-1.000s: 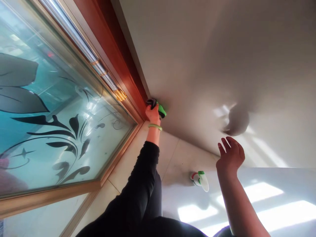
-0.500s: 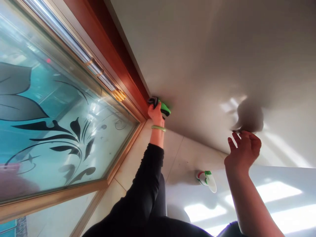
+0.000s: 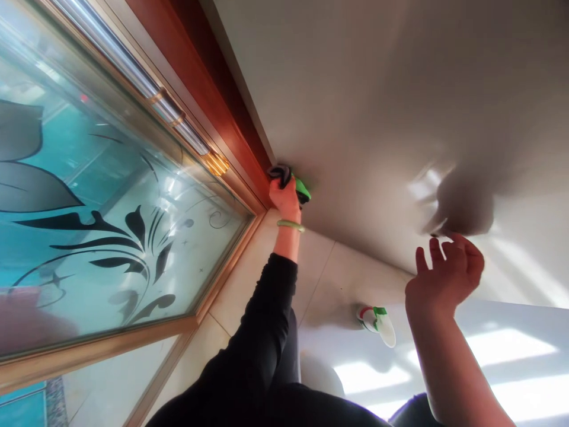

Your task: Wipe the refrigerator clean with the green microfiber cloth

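Note:
My left hand [image 3: 285, 194], with a pale green bangle at its wrist, is wrapped round a green and black scrub brush [image 3: 303, 190]. The brush presses against the large pale smooth panel [image 3: 347, 118], low in the corner beside the reddish-brown frame [image 3: 213, 101]. Its underside is hidden. Further right, my right hand [image 3: 444, 270] is raised to the same panel, fingers apart and bent, tips at or very near the surface. I see no held thing in it; a dark shadow or reflection lies just beyond the fingertips.
A white spray bottle [image 3: 377, 323] with green and red parts stands below, between my arms. On the left is a glass door [image 3: 102, 284] with leaf patterns and a wooden frame. A metal bar handle [image 3: 171, 107] runs along its edge. Pale tiles [image 3: 315, 261] border the panel.
The left hand and brush have shifted slightly right and up in the view. My right hand has moved slightly right along the panel. The camera view has also shifted a little.

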A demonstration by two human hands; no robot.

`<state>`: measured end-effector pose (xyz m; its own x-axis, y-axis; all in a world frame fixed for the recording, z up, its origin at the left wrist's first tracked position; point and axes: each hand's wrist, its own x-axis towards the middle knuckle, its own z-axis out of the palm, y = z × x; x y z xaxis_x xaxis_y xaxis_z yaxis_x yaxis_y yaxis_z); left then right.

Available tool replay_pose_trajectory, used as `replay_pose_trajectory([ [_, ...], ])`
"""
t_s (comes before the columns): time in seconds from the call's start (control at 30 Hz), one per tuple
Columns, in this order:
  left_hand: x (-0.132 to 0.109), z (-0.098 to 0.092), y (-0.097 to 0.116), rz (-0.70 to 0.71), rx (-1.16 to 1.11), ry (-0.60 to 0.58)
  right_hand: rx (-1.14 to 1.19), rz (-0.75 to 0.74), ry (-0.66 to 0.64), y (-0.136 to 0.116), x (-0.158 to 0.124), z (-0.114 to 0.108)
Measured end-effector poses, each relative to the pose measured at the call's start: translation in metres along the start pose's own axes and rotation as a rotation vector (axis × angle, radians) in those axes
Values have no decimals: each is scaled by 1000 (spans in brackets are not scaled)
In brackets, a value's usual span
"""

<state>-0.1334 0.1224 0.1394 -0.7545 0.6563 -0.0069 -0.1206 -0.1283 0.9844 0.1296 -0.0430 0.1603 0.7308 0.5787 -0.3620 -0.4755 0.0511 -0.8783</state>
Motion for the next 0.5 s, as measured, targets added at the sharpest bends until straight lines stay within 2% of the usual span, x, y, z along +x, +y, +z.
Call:
replay_pose_trajectory([
  [0.1, 0, -1, 1, -24, -17, 10, -8, 55, -100, -6, -8, 7],
  [0.2, 0, -2, 2, -38, -31, -15, -45, 31, -221, -11, -9, 12],
  [0.27, -1, -2, 2, -38, -35, -36, -71, 37, -283, -15, -4, 15],
  [0.4, -1, -1, 1, -30, -35, -49, -114, 151, -446, -24, 14, 25],
  [0.5, -1, 0, 0, -21, -32, -48, -141, 184, -517, -33, 24, 36],
])
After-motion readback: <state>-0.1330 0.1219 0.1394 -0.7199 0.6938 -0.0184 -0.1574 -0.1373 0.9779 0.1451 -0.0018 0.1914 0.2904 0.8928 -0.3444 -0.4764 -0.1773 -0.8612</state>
